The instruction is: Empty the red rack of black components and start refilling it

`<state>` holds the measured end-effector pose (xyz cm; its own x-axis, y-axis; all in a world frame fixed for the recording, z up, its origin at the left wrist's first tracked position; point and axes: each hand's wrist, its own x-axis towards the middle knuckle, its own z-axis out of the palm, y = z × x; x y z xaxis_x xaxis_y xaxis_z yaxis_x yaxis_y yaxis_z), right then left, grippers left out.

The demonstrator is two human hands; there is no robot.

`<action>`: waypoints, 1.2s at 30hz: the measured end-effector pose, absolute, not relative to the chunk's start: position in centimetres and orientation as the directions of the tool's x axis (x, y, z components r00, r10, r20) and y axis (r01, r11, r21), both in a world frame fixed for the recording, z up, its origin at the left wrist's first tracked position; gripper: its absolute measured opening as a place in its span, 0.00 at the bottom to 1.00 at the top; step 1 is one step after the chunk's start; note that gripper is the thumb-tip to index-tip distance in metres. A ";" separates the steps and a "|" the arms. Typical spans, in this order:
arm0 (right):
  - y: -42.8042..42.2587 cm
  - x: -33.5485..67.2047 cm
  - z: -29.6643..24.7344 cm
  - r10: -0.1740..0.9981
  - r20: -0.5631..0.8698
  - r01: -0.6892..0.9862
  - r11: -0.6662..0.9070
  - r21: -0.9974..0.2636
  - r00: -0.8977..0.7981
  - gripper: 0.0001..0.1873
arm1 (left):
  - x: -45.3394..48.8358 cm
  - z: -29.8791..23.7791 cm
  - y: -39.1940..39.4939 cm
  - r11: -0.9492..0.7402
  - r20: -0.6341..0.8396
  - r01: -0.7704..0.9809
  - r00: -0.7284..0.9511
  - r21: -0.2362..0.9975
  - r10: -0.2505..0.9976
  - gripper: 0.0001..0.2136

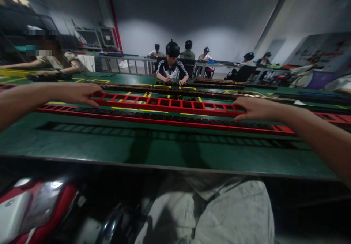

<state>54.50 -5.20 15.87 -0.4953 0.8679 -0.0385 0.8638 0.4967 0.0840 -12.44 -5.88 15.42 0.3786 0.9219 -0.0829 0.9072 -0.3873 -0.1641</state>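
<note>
A long red ladder-like frame (167, 105) with rectangular openings is held level above the green table (109, 145). Toward its left part, my left hand (82, 93) is closed on the rails, fingers over the far side and thumb at the near one. My right hand (248, 108) grips the same frame farther right, thumb and fingers pinching it. Just nearer to me lies a second red strip (181, 122), its compartments filled with small black pieces whose kind is too blurred to tell. The raised frame casts a ladder-shaped shadow on the tabletop.
Behind the frames run long dark strips (131, 87) and yellow tape lines (153, 111) on the table. Opposite me a person (172, 66) works with both hands at the table; another person sits at left. The table's front edge (164, 168) passes above my knees.
</note>
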 end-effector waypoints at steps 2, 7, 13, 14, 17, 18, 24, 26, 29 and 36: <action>-8.6 54.5 14.2 0.869 -0.090 0.866 0.494 0.078 -0.487 0.27 | -11.6 13.6 -8.8 -0.378 -0.126 0.915 0.362 -0.144 0.924 0.31; -12.9 55.4 8.1 0.863 -0.155 0.874 0.486 -0.014 -0.482 0.26 | -8.9 8.0 -13.0 -0.395 -0.229 0.917 0.374 -0.052 0.899 0.28; -12.3 56.7 4.0 0.870 -0.151 0.883 0.468 -0.040 -0.469 0.29 | -8.2 3.8 -12.8 -0.393 -0.268 0.918 0.366 -0.050 0.891 0.25; -12.1 56.8 3.8 0.874 -0.152 0.886 0.462 -0.038 -0.462 0.29 | -8.4 3.2 -12.7 -0.393 -0.267 0.918 0.366 -0.054 0.892 0.25; -11.8 57.1 3.5 0.879 -0.161 0.893 0.447 -0.053 -0.449 0.29 | -9.4 1.5 -12.5 -0.383 -0.255 0.922 0.358 -0.051 0.898 0.26; -11.6 57.2 3.5 0.876 -0.174 0.893 0.444 -0.070 -0.449 0.28 | -9.9 1.1 -12.3 -0.369 -0.252 0.929 0.347 -0.042 0.903 0.26; -6.6 56.2 3.7 0.889 0.066 0.889 0.456 -0.042 -0.453 0.32 | -11.2 0.7 -7.1 -0.360 -0.044 0.932 0.361 0.034 0.931 0.34; -3.7 55.7 3.1 0.890 0.114 0.896 0.443 0.017 -0.442 0.36 | -10.6 0.6 -4.1 -0.389 0.054 0.918 0.393 -0.078 0.918 0.38; -0.2 55.3 1.8 0.903 0.000 0.903 0.430 -0.003 -0.430 0.39 | -9.8 -0.2 -0.5 -0.406 -0.005 0.902 0.410 -0.149 0.912 0.37; 2.5 55.5 2.0 0.908 -0.122 0.915 0.392 -0.102 -0.402 0.32 | -10.4 -0.9 1.4 -0.367 -0.012 0.910 0.372 -0.192 0.928 0.30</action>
<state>55.49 2.46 1.98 -0.4020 0.9075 -0.1216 0.9145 0.3915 -0.1017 -10.42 1.42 -0.88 0.3717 0.9283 -0.0116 0.9102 -0.3669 -0.1920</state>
